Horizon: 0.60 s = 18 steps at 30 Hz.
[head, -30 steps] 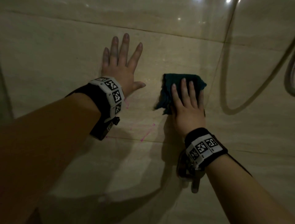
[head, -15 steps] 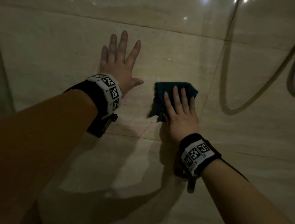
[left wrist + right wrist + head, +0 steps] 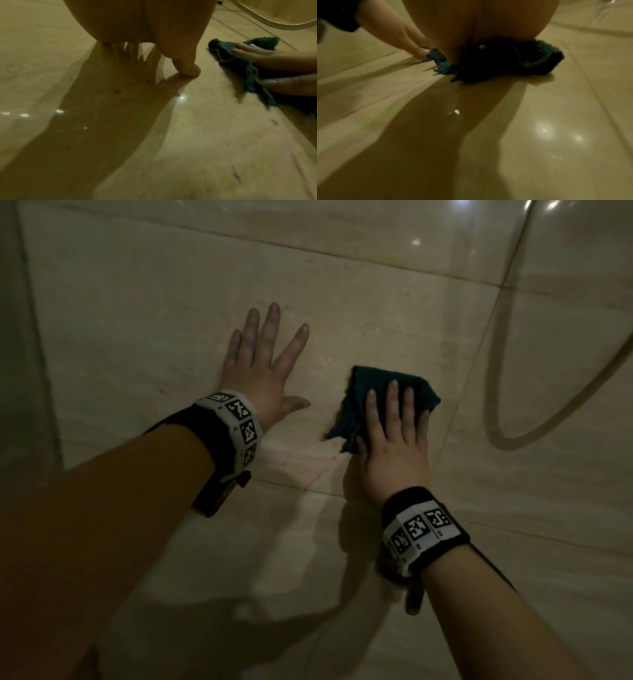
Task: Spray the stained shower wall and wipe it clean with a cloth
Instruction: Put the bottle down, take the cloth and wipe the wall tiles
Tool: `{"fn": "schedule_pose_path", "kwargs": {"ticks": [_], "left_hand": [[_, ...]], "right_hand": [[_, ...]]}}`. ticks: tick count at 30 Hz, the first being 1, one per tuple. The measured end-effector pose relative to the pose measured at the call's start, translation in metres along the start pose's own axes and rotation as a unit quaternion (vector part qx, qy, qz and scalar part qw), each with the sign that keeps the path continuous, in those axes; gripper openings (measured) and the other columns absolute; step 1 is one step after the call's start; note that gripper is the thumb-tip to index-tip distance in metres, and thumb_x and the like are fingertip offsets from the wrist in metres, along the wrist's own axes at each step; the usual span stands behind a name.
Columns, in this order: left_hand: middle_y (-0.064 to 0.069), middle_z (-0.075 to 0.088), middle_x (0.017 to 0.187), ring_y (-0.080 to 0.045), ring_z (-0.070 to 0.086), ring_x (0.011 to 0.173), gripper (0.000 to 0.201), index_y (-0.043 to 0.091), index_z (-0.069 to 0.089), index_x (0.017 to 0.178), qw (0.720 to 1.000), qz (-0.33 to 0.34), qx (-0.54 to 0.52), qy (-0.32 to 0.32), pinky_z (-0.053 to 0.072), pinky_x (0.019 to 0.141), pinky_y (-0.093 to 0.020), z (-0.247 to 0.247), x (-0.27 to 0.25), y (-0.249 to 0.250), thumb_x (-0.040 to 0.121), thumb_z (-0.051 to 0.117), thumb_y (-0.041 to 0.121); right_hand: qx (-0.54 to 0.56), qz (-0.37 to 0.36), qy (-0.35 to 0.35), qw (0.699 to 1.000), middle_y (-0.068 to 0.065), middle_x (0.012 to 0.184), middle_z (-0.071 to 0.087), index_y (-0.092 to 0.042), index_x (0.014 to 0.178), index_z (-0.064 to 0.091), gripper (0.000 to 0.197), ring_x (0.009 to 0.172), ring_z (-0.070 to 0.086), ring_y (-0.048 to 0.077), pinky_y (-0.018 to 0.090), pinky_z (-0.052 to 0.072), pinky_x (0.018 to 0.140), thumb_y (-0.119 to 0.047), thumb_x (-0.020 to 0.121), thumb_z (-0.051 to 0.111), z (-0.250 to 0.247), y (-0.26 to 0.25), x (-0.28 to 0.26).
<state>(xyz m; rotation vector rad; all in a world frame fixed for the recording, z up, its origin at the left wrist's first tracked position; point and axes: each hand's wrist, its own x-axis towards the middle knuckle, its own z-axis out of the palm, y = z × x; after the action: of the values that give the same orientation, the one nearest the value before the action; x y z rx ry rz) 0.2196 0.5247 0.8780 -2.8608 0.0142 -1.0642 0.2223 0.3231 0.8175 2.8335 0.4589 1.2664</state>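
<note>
The glossy beige stone-tile shower wall [image 3: 342, 302] fills every view, its grout lines running across and a pale flexible shower hose [image 3: 513, 436] looping at the right. Faint pink streak stains [image 3: 318, 470] remain low on the tile, just above the horizontal grout line and between the two wrists; more pinkish flecks show in the left wrist view.

The left hand [image 3: 263, 371] lies flat and spread on the wall, fingers straight, gripping nothing, seemingly as a brace. The right hand [image 3: 394, 440] presses with straight fingers on a dark teal terry cloth [image 3: 356, 392], crumpled and folded under the palm, just right of the left thumb and just above the streaks.

The cloth looks soft, light and limp, with a loose corner trailing at its lower left. On such a slick, probably wet tile it would likely slide easily and bunch up, so a flat palm with spread fingers over its middle seems the best hold. The wiping appears partly done, the pink marks being the next patch to cover.
</note>
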Motion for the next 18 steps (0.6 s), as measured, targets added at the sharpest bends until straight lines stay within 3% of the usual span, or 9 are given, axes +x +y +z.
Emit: {"fn": "schedule_pose_path", "kwargs": {"ticks": [2, 5, 9, 18], "left_hand": [[-0.01, -0.031, 0.153, -0.033, -0.024, 0.143, 0.093, 0.032, -0.024, 0.145, 1.0, 0.011, -0.011, -0.01, -0.008, 0.117, -0.045, 0.001, -0.004, -0.003, 0.085, 0.04, 0.065], [-0.009, -0.031, 0.153, -0.033, -0.024, 0.143, 0.09, 0.034, -0.023, 0.145, 1.0, 0.025, -0.014, -0.012, -0.009, 0.117, -0.045, 0.001, -0.005, -0.008, 0.087, 0.04, 0.063], [-0.009, -0.028, 0.155, -0.032, -0.021, 0.144, 0.088, 0.035, -0.02, 0.146, 0.999, 0.036, -0.023, 0.013, -0.008, 0.117, -0.044, 0.002, -0.006, -0.011, 0.088, 0.042, 0.061], [-0.013, -0.018, 0.157, -0.034, -0.015, 0.145, 0.08, 0.037, -0.006, 0.149, 0.995, 0.027, -0.084, 0.056, -0.006, 0.117, -0.046, 0.021, -0.023, -0.024, 0.089, 0.044, 0.055]], "right_hand": [[-0.016, -0.004, -0.013, 1.0, 0.003, 0.151, -0.012, -0.02, 0.143, -0.008, 0.061, 0.142, -0.011, 0.021, 0.035, -0.022, 0.11, -0.038, 0.095, 0.024, 0.004, -0.002, -0.008], [0.002, 0.007, -0.053, 0.999, -0.002, 0.145, -0.033, -0.025, 0.136, -0.025, 0.062, 0.134, -0.031, 0.017, 0.038, -0.026, 0.109, -0.037, 0.1, 0.024, 0.002, -0.005, -0.004], [0.005, 0.031, -0.028, 0.999, 0.008, 0.155, -0.024, -0.022, 0.145, -0.02, 0.064, 0.142, -0.023, 0.029, 0.041, -0.021, 0.11, -0.037, 0.101, 0.024, -0.012, -0.023, 0.021], [0.019, 0.067, -0.005, 0.998, 0.012, 0.157, -0.01, -0.02, 0.145, -0.011, 0.064, 0.144, -0.011, 0.031, 0.042, -0.015, 0.112, -0.035, 0.1, 0.032, 0.008, -0.046, 0.006]]}}
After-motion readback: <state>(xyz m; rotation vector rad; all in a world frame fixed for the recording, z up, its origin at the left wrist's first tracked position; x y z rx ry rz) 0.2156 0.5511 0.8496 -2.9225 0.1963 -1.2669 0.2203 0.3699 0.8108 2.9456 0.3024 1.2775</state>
